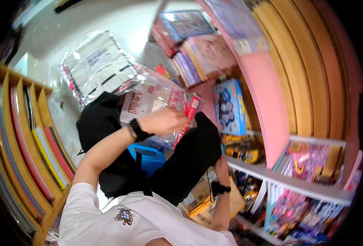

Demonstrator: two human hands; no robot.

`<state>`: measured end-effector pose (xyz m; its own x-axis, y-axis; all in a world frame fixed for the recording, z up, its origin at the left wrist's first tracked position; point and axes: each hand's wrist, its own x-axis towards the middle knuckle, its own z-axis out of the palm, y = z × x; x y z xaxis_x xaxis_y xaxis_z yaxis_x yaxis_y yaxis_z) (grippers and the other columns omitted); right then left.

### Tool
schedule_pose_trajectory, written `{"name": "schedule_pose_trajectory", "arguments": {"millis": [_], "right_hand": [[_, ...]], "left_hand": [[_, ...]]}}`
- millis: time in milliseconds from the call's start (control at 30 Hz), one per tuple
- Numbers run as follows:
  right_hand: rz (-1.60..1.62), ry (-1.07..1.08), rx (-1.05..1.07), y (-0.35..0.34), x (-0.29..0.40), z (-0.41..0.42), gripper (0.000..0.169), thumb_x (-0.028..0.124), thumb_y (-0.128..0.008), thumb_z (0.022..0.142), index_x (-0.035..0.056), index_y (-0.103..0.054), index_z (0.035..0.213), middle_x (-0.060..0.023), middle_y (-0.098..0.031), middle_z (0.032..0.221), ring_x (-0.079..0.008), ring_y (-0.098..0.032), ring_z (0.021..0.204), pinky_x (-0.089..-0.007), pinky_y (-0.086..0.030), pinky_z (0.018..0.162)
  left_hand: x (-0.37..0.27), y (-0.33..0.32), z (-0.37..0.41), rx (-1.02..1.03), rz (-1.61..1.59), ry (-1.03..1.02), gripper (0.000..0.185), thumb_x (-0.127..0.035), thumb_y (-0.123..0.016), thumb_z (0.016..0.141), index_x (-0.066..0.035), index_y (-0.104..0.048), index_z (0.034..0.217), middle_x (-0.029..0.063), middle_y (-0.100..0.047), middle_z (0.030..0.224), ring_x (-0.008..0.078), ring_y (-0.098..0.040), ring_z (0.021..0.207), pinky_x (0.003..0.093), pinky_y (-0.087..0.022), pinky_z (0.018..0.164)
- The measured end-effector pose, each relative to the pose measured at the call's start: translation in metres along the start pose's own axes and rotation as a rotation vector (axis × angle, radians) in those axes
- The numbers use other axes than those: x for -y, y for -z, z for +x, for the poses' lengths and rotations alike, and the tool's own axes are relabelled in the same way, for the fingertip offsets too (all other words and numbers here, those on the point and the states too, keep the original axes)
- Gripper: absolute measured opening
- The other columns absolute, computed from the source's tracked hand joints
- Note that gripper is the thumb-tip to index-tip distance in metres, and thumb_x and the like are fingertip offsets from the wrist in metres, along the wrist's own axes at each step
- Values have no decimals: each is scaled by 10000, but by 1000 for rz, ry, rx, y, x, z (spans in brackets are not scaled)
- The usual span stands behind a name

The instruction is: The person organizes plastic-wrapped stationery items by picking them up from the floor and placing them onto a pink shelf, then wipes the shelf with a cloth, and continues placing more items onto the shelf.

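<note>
My left hand point(167, 120), with a black band on its wrist, lies over clear plastic packets point(156, 100) with red and white printing. Its fingers are curled at a red printed strip point(193, 106); whether they grip it is unclear. The packets rest between my knees, in black trousers. My right hand point(221, 166) is low beside the knee on the right, partly hidden by it, and its fingers cannot be made out. Beneath the packets, between my legs, is a blue plastic object point(150, 158), perhaps a stool.
A large plastic-wrapped white package point(98, 64) lies on the pale floor ahead. At left stands a wooden rack point(46, 196) of coloured sheets or folders. Pink and white shelving point(266, 101) rises at right, holding a blue toy box point(229, 107) and wrapped goods. Cardboard boxes point(199, 193) sit near my right arm.
</note>
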<state>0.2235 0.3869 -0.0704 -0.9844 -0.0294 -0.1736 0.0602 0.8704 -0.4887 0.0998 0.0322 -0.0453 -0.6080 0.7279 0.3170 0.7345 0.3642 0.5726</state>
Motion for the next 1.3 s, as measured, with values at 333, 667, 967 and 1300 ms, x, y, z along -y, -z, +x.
{"name": "schedule_pose_trajectory", "arguments": {"millis": [333, 667, 967, 1300], "right_hand": [[-230, -485, 490, -190, -128, 3, 442, 164, -424, 853, 3, -364, 1260, -247, -493, 1127, -368, -488, 1046, -409, -428, 846], [-168, -586, 296, -191, -142, 19, 445, 167, -417, 858, 3, -355, 1267, -244, -480, 1147, -364, -483, 1052, -412, -428, 851], [-58, -594, 90, -166, -147, -75, 448, 170, -411, 862, 4, -347, 1273, -240, -467, 1165, -361, -479, 1059, -415, -427, 856], [274, -643, -271, -70, -108, -92, 451, 173, -404, 867, 4, -339, 1280, -237, -454, 1185, -358, -474, 1066, -419, -427, 861]], "left_hand": [[-105, 77, -98, -754, -301, 626, 265, -105, -436, 877, -6, -497, 1114, 114, -596, 948, 196, -565, 895, 314, -425, 832], [-63, 88, -242, -1287, -408, 1152, 279, -138, -470, 855, -36, -483, 1114, 81, -587, 937, 159, -587, 816, 255, -468, 723], [48, 15, -270, -807, -592, 1500, 326, -248, -528, 817, -81, -502, 1096, -4, -540, 874, 81, -507, 734, 253, -445, 621], [148, -69, -322, -674, -113, 1839, 551, -437, -602, 750, 25, -498, 1032, 115, -577, 946, 148, -585, 720, 302, -473, 509]]}}
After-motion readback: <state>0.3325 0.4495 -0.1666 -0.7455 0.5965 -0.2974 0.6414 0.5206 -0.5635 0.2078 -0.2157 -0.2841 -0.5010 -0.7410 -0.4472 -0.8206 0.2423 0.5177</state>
